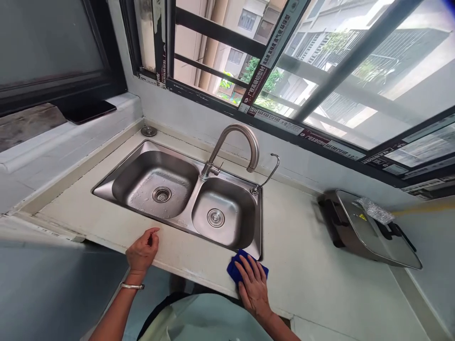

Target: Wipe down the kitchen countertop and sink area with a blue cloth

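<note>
Kitchen countertop of pale stone (313, 265) is seen below a barred window (355, 71), and a double stainless steel sink (142, 148) is set into it. Under the right hand (254, 289), a blue cloth (241, 265) is pressed against the countertop, at the front corner of the smaller bowl. The cloth is held down by the palm and the spread fingers, not clenched in a fist. The left hand (142, 251) is placed on the front part of the countertop, to the left of the cloth, with its fingers half curled, and nothing is held in it. A metal bangle (132, 286) is worn on that wrist. Ahead of the left hand, the larger bowl with its drain strainer (161, 194) is seen, marked by water drops. Ahead of the right hand, a curved faucet (234, 137) and a thin filter tap (272, 166) are mounted behind the bowls. Well to the right of the cloth, a dark electric pan with a glass lid (369, 232) is placed, and plastic wrap (375, 210) is lying on it.
</note>
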`<act>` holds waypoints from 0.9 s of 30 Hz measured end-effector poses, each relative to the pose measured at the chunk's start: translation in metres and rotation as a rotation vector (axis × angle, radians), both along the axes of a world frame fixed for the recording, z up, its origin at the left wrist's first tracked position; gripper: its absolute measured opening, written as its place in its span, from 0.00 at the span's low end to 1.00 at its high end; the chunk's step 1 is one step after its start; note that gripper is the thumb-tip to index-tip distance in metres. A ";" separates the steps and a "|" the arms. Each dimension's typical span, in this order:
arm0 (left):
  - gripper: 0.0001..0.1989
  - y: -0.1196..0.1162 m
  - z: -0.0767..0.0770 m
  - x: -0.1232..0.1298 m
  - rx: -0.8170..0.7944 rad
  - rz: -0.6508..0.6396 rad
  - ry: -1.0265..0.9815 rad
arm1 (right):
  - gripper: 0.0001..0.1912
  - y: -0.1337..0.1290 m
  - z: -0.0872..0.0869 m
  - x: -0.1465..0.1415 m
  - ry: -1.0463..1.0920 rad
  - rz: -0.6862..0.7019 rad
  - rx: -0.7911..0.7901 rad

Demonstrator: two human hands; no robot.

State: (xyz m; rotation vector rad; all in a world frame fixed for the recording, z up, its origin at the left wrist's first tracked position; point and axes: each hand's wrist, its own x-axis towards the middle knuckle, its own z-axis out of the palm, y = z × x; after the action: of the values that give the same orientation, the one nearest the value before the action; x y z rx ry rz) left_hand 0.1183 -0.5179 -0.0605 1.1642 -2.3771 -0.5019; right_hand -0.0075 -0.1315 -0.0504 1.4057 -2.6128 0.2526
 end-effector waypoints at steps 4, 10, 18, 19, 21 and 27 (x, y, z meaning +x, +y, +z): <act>0.14 0.000 -0.003 0.001 -0.014 -0.028 0.012 | 0.34 -0.053 0.011 0.007 -0.067 0.187 0.043; 0.14 0.003 0.005 0.003 0.119 -0.032 0.120 | 0.33 -0.149 0.021 0.027 -0.202 0.327 0.074; 0.15 0.013 0.029 0.024 0.380 0.042 0.445 | 0.33 -0.258 0.020 0.049 -0.360 0.486 0.052; 0.15 0.014 0.035 0.024 0.362 0.055 0.451 | 0.35 -0.265 0.022 0.048 -0.385 0.513 0.034; 0.15 0.015 0.048 0.020 0.320 0.031 0.435 | 0.35 -0.270 0.024 0.043 -0.446 0.576 -0.044; 0.18 0.036 0.056 -0.016 0.040 -0.275 0.191 | 0.22 -0.173 0.001 -0.005 -0.540 0.275 -0.478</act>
State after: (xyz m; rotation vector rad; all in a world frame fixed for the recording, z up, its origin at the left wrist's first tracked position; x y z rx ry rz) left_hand 0.1027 -0.4818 -0.0041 0.7679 -2.3778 -0.7191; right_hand -0.0127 -0.3041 -0.0491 1.6675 -2.4408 1.3591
